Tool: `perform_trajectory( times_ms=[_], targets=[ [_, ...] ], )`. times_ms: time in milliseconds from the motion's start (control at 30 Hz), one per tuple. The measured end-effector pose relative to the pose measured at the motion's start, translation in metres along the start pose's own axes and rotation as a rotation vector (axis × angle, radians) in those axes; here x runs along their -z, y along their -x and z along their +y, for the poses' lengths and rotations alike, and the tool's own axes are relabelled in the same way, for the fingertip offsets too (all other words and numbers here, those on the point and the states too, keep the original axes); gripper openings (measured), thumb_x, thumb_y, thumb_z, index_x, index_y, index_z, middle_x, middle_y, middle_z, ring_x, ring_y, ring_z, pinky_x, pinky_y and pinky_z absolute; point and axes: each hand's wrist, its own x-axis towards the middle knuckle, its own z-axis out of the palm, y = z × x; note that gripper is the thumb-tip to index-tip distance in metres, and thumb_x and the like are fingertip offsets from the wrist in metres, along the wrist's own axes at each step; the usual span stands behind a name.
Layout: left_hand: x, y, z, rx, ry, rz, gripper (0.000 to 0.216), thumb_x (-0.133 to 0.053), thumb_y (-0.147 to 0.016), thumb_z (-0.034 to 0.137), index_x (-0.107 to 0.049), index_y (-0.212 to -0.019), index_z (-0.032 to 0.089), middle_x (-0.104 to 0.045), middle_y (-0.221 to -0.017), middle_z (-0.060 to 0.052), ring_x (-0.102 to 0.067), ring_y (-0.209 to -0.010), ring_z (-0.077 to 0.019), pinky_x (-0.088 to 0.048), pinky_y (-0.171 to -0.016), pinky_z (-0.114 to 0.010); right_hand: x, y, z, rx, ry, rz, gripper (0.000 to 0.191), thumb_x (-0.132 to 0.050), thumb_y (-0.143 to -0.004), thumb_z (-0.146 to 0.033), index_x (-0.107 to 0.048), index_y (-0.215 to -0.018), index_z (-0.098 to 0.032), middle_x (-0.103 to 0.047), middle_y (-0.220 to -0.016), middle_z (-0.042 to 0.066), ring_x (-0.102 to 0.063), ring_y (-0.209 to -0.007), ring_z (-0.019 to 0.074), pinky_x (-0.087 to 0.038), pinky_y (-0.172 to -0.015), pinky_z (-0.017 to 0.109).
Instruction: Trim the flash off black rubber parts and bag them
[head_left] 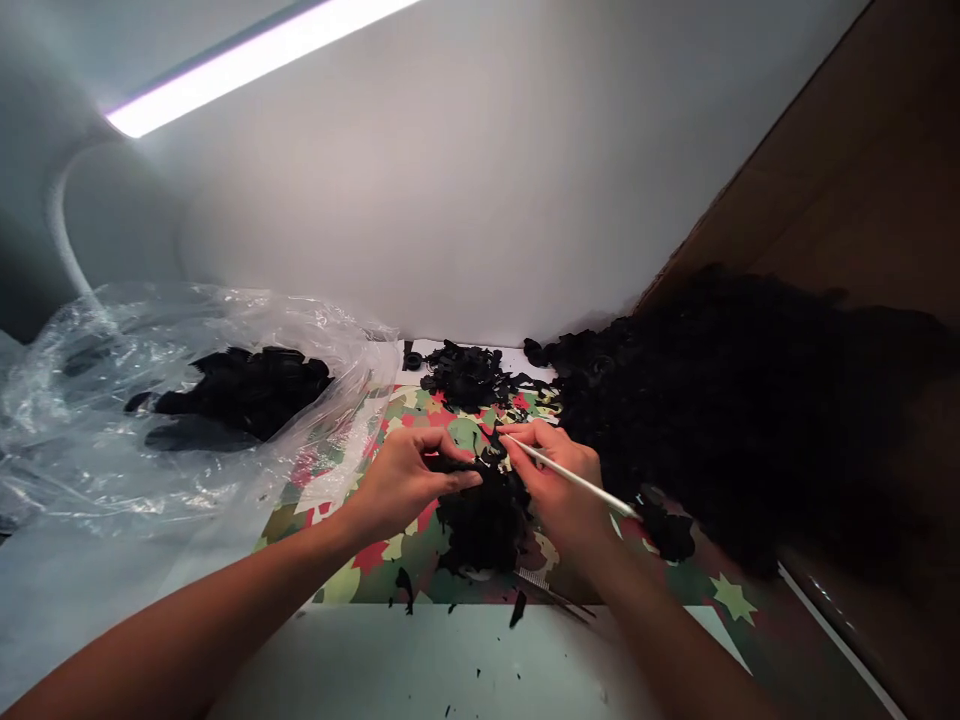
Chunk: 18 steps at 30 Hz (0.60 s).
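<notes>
My left hand [409, 475] pinches a small black piece [457, 470] at the top of a little black heap [484, 520] on a star-patterned mat [420, 545]. Just to its right, my right hand [559, 480] is closed round a thin white stick [577, 482], holding it like a pen. The stick's tip points left toward the black piece between the two hands. Both forearms reach in from the bottom of the view.
A clear plastic bag [150, 440] with black pieces inside lies at the left. A large black heap [735, 420] fills the right side, a smaller one [465, 375] sits at the back. A metal comb [547, 590] lies by the mat's front edge. A lit lamp bar [247, 60] hangs above.
</notes>
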Motion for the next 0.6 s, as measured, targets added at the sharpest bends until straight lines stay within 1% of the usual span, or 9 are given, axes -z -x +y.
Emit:
perform_trajectory(
  times_ms=[67, 167, 300, 367, 433, 500, 600],
  targets=[
    [0.001, -0.001, 0.0, 0.007, 0.103, -0.009, 0.026, -0.09, -0.063, 0.03, -0.07, -0.071, 0.015, -0.071, -0.072, -0.002, -0.064, -0.066, -0.0146, -0.053, -0.064, -0.027, 0.006, -0.003, 0.002, -0.092, -0.064, -0.046, 0.02, -0.061, -0.095, -0.032, -0.064, -0.078, -0.023, -0.076, -0.082, 0.001, -0.064, -0.066, 0.0185, -0.044, -0.061, 0.028],
    [0.001, -0.003, -0.003, 0.01, 0.203, -0.012, 0.028, -0.093, -0.06, 0.029, -0.071, -0.07, 0.014, -0.07, -0.07, -0.001, -0.064, -0.064, -0.0134, -0.054, -0.062, -0.026, 0.008, -0.004, 0.0, -0.174, -0.14, -0.083, 0.022, -0.061, -0.095, -0.037, -0.063, -0.079, -0.022, -0.067, -0.067, -0.003, -0.056, -0.056, 0.0146, -0.037, -0.055, 0.026],
    [0.001, -0.002, -0.006, 0.012, 0.279, -0.024, 0.029, -0.095, -0.059, 0.027, -0.073, -0.071, 0.014, -0.071, -0.072, -0.001, -0.063, -0.065, -0.0104, -0.051, -0.062, -0.021, 0.01, 0.0, -0.008, -0.188, -0.188, -0.048, 0.026, -0.061, -0.095, -0.039, -0.06, -0.077, -0.021, -0.051, -0.058, -0.006, -0.041, -0.05, 0.0114, -0.029, -0.051, 0.025],
    [0.002, -0.002, -0.007, 0.014, 0.306, -0.037, 0.028, -0.096, -0.059, 0.026, -0.074, -0.072, 0.014, -0.071, -0.072, -0.001, -0.062, -0.064, -0.009, -0.05, -0.061, -0.02, 0.012, 0.002, -0.013, -0.185, -0.236, -0.03, 0.027, -0.062, -0.095, -0.038, -0.059, -0.074, -0.021, -0.048, -0.058, -0.006, -0.038, -0.052, 0.0112, -0.028, -0.05, 0.025],
    [0.002, -0.002, -0.006, 0.021, 0.325, -0.045, 0.028, -0.096, -0.059, 0.025, -0.074, -0.071, 0.013, -0.071, -0.07, 0.0, -0.061, -0.061, -0.0082, -0.048, -0.059, -0.019, 0.014, 0.003, -0.015, -0.181, -0.288, -0.015, 0.026, -0.063, -0.094, -0.035, -0.059, -0.074, -0.021, -0.049, -0.06, -0.005, -0.04, -0.054, 0.0114, -0.029, -0.052, 0.025],
    [0.002, -0.002, -0.005, 0.025, 0.337, -0.052, 0.028, -0.096, -0.058, 0.025, -0.073, -0.07, 0.013, -0.07, -0.067, 0.0, -0.06, -0.06, -0.0083, -0.047, -0.057, -0.019, 0.015, 0.003, -0.016, -0.132, -0.326, 0.005, 0.023, -0.065, -0.094, -0.032, -0.06, -0.074, -0.021, -0.055, -0.065, -0.004, -0.046, -0.059, 0.0124, -0.034, -0.055, 0.025],
    [0.001, -0.002, -0.003, 0.01, 0.344, -0.06, 0.027, -0.096, -0.059, 0.024, -0.074, -0.069, 0.013, -0.071, -0.067, -0.001, -0.063, -0.061, -0.0098, -0.05, -0.06, -0.021, 0.016, 0.003, -0.016, 0.009, -0.422, -0.007, 0.018, -0.068, -0.092, -0.028, -0.064, -0.076, -0.021, -0.068, -0.085, 0.002, -0.062, -0.077, 0.0167, -0.045, -0.067, 0.028]
  ],
)
